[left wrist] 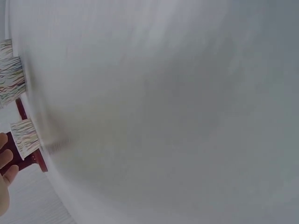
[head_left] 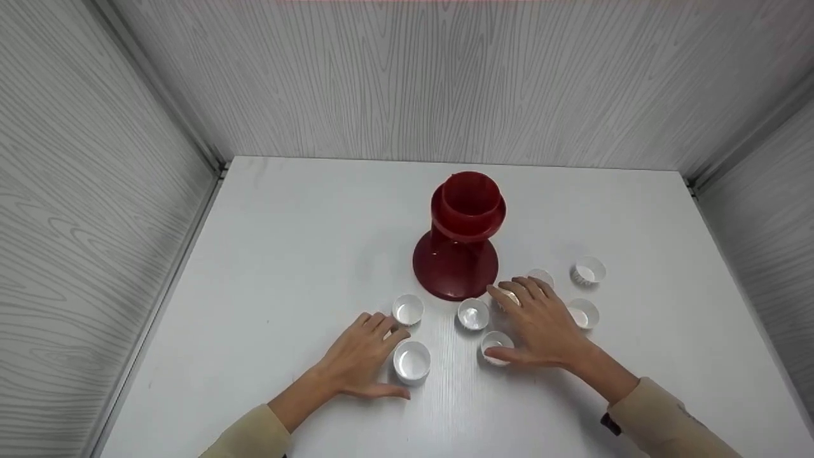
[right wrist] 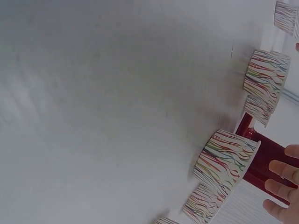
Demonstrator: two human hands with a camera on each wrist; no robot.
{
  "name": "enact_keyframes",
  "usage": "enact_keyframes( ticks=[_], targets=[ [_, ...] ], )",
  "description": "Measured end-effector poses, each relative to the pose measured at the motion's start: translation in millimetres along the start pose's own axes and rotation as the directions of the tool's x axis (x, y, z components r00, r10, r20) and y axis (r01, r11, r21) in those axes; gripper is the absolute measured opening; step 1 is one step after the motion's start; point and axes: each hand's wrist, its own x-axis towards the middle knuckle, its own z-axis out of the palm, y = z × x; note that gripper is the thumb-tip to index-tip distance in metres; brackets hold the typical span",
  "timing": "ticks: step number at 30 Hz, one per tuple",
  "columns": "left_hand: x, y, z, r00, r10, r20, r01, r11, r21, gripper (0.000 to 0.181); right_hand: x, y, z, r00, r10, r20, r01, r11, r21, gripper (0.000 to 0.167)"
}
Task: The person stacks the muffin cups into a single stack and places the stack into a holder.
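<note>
In the head view, my left hand [head_left: 359, 361] is spread with thumb and fingers on either side of a white paper cup [head_left: 412, 361]; whether they touch it I cannot tell. Another cup [head_left: 407, 309] stands just beyond those fingers. My right hand [head_left: 545, 329] is spread over the cups on its side, its thumb across one [head_left: 495, 339], its fingertips partly covering a second. Between the hands is a cup [head_left: 473, 314]. Both wrist views show colourful wavy lines on the cups' outsides, on one cup [left wrist: 25, 138] at left and a larger one [right wrist: 226, 161] at right.
A red stand with a cup-shaped top [head_left: 469, 207] and round base [head_left: 453, 270] stands behind the cups. Further cups [head_left: 589, 271] [head_left: 584, 313] lie right of it, one partly behind my right hand. Grey wood-grain panels [head_left: 407, 83] enclose the white table [head_left: 286, 254].
</note>
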Motion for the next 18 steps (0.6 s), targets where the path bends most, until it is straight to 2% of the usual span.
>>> enact_keyframes(
  ticks=[5, 12, 18],
  targets=[
    [0.2, 2.1, 2.2, 1.0, 0.012, -0.004, -0.012, 1.0, -0.002, 0.086, 5.4, -0.5, 2.1, 1.0, -0.013, 0.007, 0.013, 1.0, -0.008, 0.094],
    [1.0, 2.6, 5.2, 0.998, 0.034, -0.047, -0.033, 0.999, 0.022, 0.078, 11.9, -1.1, 5.7, 0.999, -0.025, 0.028, 0.025, 1.0, -0.013, 0.085],
    [0.9, 4.5, 7.9, 0.998, 0.035, -0.048, -0.035, 0.999, 0.015, 0.072, 16.4, -2.4, 10.0, 0.999, -0.03, 0.011, 0.03, 0.999, -0.018, 0.082]
  ],
)
